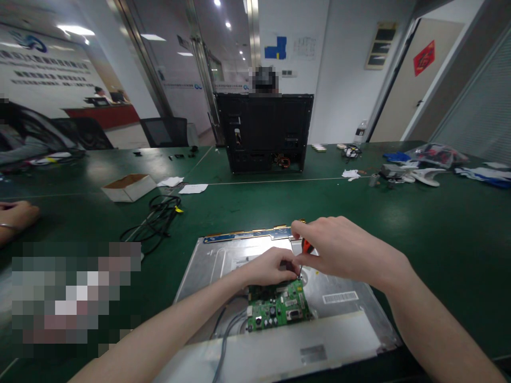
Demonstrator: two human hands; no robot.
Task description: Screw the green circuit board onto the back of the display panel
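My right hand (343,247) is closed around a screwdriver (306,246) with a red and black handle, its shaft pointing down to the far right corner of a green circuit board (279,309). Beside the tip, my left hand (271,267) has its fingers pinched together at that corner; what lies between them is hidden. The board rests on the metal back of a flat display panel (221,266). Grey cables (227,335) run from the board's left side. Along the panel's far edge is a narrow blue circuit strip (243,235).
A black display housing (267,127) stands upright across the green table (247,205), a person behind it. Left of the panel lie coiled black cables (159,213) and an open cardboard box (130,189). Another person's hand (18,218) is at far left. Assorted parts (395,173) lie right.
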